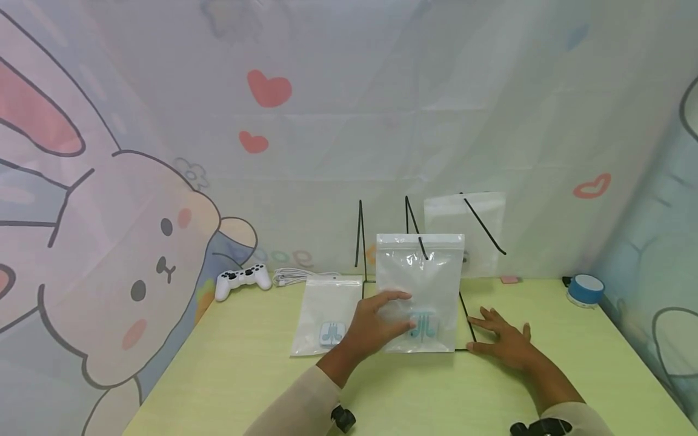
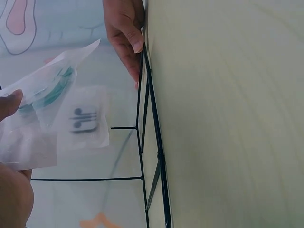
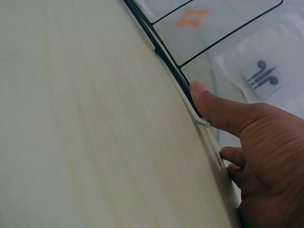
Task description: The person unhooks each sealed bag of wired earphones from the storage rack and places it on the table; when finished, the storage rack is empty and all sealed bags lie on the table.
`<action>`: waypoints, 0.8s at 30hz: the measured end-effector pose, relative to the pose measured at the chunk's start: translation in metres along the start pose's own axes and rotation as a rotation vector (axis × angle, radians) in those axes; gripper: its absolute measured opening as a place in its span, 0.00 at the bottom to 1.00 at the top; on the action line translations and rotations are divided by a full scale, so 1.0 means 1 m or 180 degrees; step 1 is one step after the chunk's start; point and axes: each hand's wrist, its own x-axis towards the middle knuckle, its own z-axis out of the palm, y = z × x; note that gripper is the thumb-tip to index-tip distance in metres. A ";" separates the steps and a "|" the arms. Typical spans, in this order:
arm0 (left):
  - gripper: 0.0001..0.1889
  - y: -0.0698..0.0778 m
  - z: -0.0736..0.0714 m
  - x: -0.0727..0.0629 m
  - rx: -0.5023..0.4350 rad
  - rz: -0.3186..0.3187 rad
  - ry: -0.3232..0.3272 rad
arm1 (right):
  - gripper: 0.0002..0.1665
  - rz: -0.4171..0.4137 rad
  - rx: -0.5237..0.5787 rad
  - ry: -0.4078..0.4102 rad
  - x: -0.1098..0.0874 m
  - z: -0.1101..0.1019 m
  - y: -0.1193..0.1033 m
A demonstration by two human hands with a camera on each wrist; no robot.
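Three red hearts (image 1: 269, 89) dot the backdrop (image 1: 349, 145) behind the yellow-green table (image 1: 218, 369) (left grip (image 1: 372, 326) and right grip (image 1: 506, 344) fingers apart)

Table (image 1: 229, 375): game controller (image 1: 242, 280) at back left, cord (image 1: 291, 277) just right of it. Left bag (image 1: 324, 300) on table, earphones (image 1: 332, 333) inside, near bottom. Rack (image 1: 468, 317) right of left bag. Middle bag (image 1: 398, 272) on rack's middle hook, second earphones (image 1: 424, 327) inside, low down. Back bag (image 1: 480, 260) behind, to right. Left hand (image 1: 376, 324) before middle bag, right hand (image 1: 504, 342) at rack's right side. Tub (image 1: 586, 290) at back right.
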 end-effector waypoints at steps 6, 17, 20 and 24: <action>0.25 0.001 -0.001 -0.004 0.0019 0.0136 0.0001 | 0.45 -0.0013 -0.0004 0.0006 0.001 0.000 0.000; 0.24 0.012 -0.002 -0.015 -0.0032 -0.0080 -0.0054 | 0.45 -0.0012 -0.0004 0.0013 0.001 0.000 0.000; 0.24 0.015 -0.001 -0.018 -0.0032 -0.0041 -0.0047 | 0.45 -0.0001 0.0002 0.0016 0.001 0.001 0.001; 0.24 0.018 0.002 -0.022 -0.0073 0.0023 -0.0049 | 0.45 -0.0005 -0.0003 0.0036 0.001 0.002 0.002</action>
